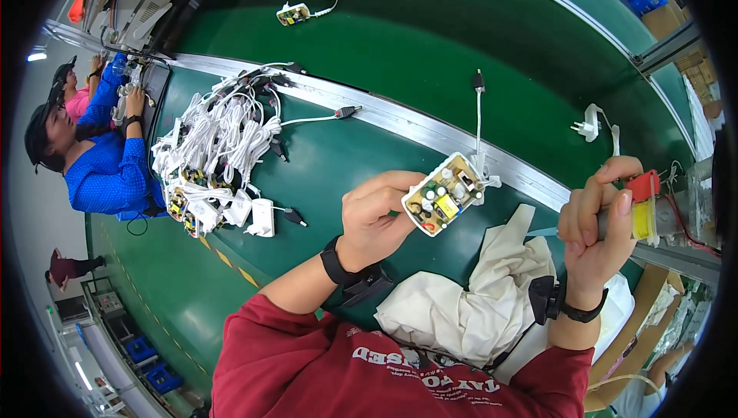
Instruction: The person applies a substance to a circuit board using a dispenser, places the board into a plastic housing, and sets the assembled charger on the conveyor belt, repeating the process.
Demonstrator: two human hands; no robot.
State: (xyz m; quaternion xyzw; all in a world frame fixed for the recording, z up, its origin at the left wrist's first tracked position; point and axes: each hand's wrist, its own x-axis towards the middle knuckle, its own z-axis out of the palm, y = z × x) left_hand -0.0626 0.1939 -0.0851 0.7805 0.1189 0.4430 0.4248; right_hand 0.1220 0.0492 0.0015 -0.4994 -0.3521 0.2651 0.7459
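Left fingers (382,204) pinch the open adapter (440,197) this side of the rail (407,122); its cord (478,122), crossing the rail, could snag, tipping it. Whether right fingers (590,214) hold anything, I cannot tell.

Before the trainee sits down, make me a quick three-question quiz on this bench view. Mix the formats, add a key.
1. Which hand is gripping the open-cased white power adapter?

2. True or false: the pile of white cables lies to the person's left of that adapter.

3. Just beyond the metal rail, above that adapter in the picture, lies:
A) a screwdriver
B) a black barrel connector on a white cable
C) a roll of blue tape

Key: 1. the left hand; 2. true; 3. B
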